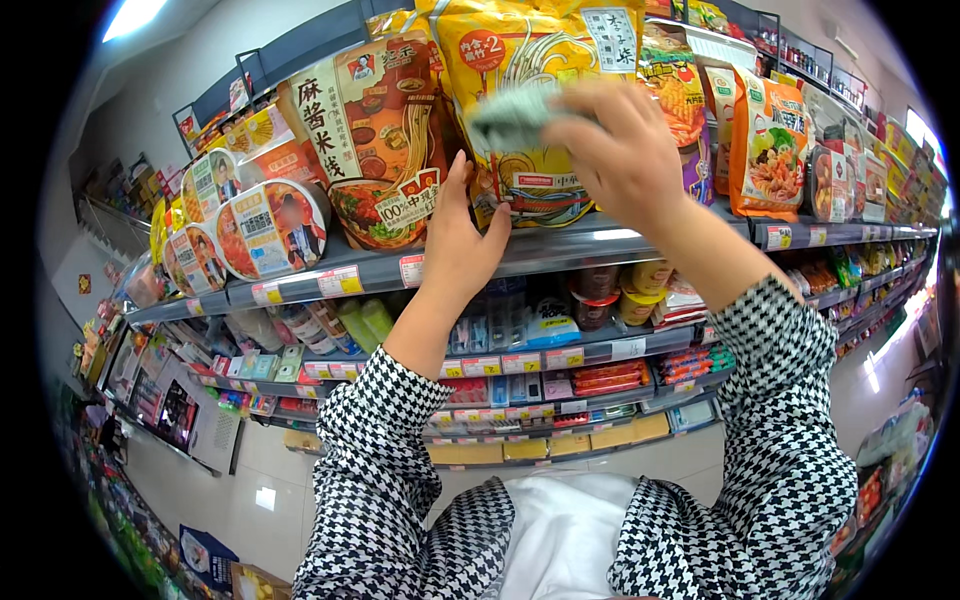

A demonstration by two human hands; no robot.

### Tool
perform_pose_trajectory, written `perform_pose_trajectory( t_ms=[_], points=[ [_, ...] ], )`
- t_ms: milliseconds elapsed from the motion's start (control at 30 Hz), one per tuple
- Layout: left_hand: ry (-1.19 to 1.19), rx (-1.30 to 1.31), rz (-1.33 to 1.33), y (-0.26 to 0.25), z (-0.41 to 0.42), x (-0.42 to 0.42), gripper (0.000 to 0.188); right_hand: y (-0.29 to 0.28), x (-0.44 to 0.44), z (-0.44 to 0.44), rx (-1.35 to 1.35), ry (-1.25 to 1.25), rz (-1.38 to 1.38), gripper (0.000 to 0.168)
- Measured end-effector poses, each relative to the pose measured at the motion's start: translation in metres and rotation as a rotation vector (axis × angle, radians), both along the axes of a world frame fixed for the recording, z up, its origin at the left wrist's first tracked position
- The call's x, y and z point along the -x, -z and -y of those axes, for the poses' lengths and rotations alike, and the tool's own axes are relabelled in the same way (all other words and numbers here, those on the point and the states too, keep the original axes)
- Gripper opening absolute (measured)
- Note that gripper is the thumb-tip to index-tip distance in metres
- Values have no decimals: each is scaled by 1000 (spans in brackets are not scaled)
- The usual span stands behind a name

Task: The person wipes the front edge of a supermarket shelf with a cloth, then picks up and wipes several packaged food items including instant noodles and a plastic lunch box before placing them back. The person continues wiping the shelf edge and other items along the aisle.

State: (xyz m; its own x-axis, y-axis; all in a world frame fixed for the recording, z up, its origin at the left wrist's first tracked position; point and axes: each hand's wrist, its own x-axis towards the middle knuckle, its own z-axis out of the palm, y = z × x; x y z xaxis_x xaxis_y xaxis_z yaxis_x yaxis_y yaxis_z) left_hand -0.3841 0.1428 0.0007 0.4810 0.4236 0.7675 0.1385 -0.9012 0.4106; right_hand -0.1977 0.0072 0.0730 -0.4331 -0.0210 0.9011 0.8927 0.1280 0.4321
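My right hand, blurred by motion, grips a pale green cloth in front of a large yellow noodle bag. The lower left part of that bag has my left hand against it, fingers pointing up and thumb spread. Whether the left fingers pinch the bag's edge is hard to tell. Close on the left of this hand stands a brown and red rice-noodle bag. Both bags stand upright at the front of the top shelf. Further right is an orange food packet.
Round instant-food tubs are stacked at the left of the shelf. Price tags line the shelf edge. Lower shelves hold cups, packets and small boxes. A blue box and a cardboard box are on the floor at lower left.
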Motion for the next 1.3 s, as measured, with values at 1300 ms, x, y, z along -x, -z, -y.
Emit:
perform_pose_trajectory(
  t_ms=[1300],
  points=[
    [-59, -97, 54, 11, 28, -14, 71, 106, -41, 8, 352, -38, -98, 20]
  ],
)
